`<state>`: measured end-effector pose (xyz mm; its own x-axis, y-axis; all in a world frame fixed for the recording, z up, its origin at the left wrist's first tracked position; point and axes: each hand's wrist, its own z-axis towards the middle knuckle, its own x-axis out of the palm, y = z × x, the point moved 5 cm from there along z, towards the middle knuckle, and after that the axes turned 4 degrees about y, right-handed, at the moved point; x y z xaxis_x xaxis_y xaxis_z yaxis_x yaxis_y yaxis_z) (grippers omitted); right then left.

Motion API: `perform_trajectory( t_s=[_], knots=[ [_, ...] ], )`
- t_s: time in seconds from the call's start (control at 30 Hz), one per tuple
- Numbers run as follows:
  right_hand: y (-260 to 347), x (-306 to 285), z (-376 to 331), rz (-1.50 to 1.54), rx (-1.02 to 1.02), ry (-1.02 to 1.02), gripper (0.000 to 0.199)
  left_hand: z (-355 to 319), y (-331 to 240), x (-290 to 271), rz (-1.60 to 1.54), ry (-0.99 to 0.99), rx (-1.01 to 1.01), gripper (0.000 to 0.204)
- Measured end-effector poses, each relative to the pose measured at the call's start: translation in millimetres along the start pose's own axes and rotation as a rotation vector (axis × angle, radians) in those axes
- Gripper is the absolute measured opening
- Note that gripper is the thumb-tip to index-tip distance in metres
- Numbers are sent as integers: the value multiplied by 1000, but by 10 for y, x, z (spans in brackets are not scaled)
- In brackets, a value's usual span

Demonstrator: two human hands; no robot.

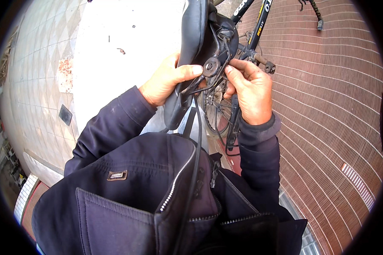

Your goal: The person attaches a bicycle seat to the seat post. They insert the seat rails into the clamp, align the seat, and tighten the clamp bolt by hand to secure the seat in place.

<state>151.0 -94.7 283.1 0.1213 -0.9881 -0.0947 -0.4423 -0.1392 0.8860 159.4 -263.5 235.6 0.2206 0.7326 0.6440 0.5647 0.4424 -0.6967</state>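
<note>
A black bicycle saddle (193,29) is tipped on its side, its underside turned to the right. My left hand (164,80) grips the saddle from the left, thumb pressed beside a round black disc with a hole (211,67) under it. At the saddle's right side my right hand (252,85) is closed, thumb and forefinger pinched at a thin black cable (230,52) along the underside. Its other fingers are curled, and their tips are partly hidden. From below the saddle a long black cord (198,127) hangs down across my dark jacket.
The black bicycle frame (255,36) lies beyond my right hand, with a spoked wheel (212,106) below. A worn metal crank or stem end (266,63) juts right. Small bits, including a rusty piece (121,51), lie on the white surface. Brown ribbed flooring (323,97) spreads right.
</note>
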Motion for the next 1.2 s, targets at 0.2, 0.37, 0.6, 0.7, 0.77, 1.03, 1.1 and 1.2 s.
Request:
perform_trajectory(
  t_s=[0.2,0.37,0.6,0.7,0.77,1.03,1.1,1.2],
  knots=[
    [-99,3,53,223,28,137,29,46,-45,9,77,-52,48,51],
    [-113,-6,102,492,112,304,32,75,-24,-14,33,-73,35,53],
    [-226,-31,168,645,142,349,30,121,36,-74,-16,-47,-33,54],
    [-234,-25,165,639,135,321,30,142,33,-86,2,-40,-34,53],
    [-241,-36,166,628,151,313,29,162,44,-95,5,-36,-26,53],
    [-228,-82,185,690,119,268,24,189,12,-39,79,-66,31,55],
    [-244,-85,173,706,117,247,23,194,12,-37,86,-68,18,56],
    [-266,-87,159,720,111,219,23,201,40,-26,64,-61,3,56]
  ],
)
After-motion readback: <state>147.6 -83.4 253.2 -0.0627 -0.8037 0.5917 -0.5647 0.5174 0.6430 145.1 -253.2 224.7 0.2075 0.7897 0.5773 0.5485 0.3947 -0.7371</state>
